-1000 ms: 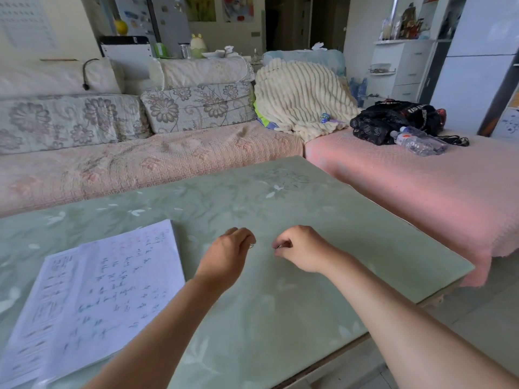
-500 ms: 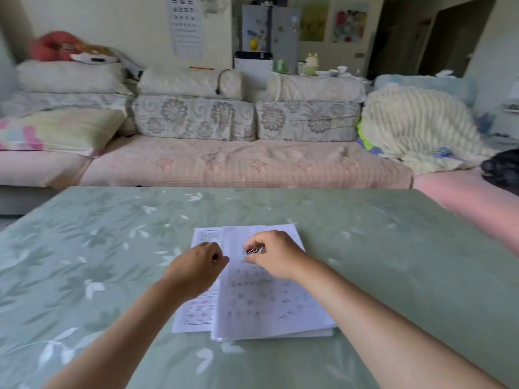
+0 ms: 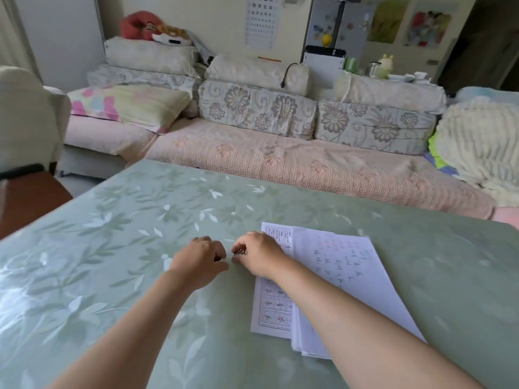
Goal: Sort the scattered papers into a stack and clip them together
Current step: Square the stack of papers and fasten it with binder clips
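A stack of white papers [image 3: 345, 276] with handwriting and printed tables lies on the green table [image 3: 112, 248], right of centre, with my right forearm across it. My right hand [image 3: 258, 258] hovers over the stack's upper left corner, its fingertips pinched on a small metal clip [image 3: 239, 252]. Just to its left, my left hand [image 3: 200, 262] is curled beside the papers, the fingertips nearly touching the right hand's. Something small and dark shows at its fingertips; I cannot tell what.
The table's leaf-patterned glossy cover reflects light at the left. A pink sofa [image 3: 280, 161] with floral cushions runs along the far edge. A chair [image 3: 25, 116] stands at the far left, and a cream blanket [image 3: 477, 141] lies at the right.
My view has swung left: the papers went from left of my hands to under them, and are now at the right. Both hands stay close together, pinching at the clip.
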{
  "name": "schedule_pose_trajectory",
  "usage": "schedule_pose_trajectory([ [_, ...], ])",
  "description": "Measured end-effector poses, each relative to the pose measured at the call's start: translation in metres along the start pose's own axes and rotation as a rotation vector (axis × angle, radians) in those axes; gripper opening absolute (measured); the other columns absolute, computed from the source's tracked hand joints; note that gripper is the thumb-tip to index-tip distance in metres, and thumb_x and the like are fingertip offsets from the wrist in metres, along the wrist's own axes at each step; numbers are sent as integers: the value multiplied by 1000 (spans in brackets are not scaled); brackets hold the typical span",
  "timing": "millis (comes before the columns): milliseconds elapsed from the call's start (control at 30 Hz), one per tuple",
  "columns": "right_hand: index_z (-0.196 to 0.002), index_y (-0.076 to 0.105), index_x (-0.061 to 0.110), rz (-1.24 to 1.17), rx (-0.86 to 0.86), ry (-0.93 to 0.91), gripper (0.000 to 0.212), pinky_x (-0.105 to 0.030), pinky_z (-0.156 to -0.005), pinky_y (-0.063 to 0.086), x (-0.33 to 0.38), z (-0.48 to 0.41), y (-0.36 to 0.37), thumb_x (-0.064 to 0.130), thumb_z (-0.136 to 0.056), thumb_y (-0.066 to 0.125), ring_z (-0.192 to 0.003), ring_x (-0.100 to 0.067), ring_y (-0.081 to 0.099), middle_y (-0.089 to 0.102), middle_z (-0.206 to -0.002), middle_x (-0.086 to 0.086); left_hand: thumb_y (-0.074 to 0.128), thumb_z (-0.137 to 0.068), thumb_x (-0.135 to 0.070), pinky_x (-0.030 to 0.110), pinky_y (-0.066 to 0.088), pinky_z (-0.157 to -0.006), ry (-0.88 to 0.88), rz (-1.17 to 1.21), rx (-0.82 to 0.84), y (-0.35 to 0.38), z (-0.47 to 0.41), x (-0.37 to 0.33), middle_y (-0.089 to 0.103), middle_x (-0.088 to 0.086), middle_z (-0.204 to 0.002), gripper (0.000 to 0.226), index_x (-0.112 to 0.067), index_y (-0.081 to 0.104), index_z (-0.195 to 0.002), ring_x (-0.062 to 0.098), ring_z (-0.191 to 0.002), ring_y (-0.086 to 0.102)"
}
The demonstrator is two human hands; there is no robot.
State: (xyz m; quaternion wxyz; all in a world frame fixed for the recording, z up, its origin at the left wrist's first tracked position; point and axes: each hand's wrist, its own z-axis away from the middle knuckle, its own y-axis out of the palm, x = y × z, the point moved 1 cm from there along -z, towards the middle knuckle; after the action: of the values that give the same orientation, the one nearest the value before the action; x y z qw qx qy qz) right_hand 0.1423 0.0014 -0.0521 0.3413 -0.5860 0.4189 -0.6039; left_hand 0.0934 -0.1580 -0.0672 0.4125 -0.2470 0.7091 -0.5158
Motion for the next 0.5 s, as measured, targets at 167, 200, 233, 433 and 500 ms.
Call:
schedule_pose_trajectory([
  [167, -123, 67, 23, -66, -12, 0, 40, -31, -99, 43, -6, 2, -5, 38, -86, 71, -113, -20, 56, 65, -117, 0, 63, -81, -51, 32, 47, -87, 4, 13, -47, -3, -2, -8, 59, -8, -109, 35, -34, 62, -111, 15, -112, 50],
  [200, -124, 66, 22, -86, -27, 21, 38, -30, -99, 44, -12, 2, -12, 36, -88, 69, -112, -20, 57, 65, -116, 0, 61, -83, -51, 33, 47, -88, 22, 25, -71, -3, -5, -14, 59, -8, -108, 34, -32, 62, -112, 16, -111, 50],
  [233, -124, 66, 21, -92, -50, 46, 35, -30, -99, 44, -20, 0, -20, 32, -90, 66, -112, -20, 58, 65, -117, 0, 61, -85, -48, 33, 46, -89, 42, 41, -87, -5, -9, -21, 60, -7, -108, 34, -30, 61, -113, 17, -110, 50],
  [433, -123, 66, 20, 1, -77, 179, 40, -31, -104, 43, -65, -23, -62, 15, -84, 57, -120, -22, 54, 63, -124, -2, 61, -86, -39, 33, 44, -94, 40, 81, -20, -3, -55, -54, 59, -4, -117, 39, -25, 57, -122, 19, -118, 49],
  [500, -128, 61, 21, 24, -20, 208, 47, -33, -107, 40, -72, -35, -63, 15, -82, 56, -125, -23, 50, 58, -128, -2, 62, -82, -51, 36, 42, -100, 17, 62, 47, 6, -70, -56, 56, -2, -125, 53, -25, 54, -129, 20, -123, 45],
])
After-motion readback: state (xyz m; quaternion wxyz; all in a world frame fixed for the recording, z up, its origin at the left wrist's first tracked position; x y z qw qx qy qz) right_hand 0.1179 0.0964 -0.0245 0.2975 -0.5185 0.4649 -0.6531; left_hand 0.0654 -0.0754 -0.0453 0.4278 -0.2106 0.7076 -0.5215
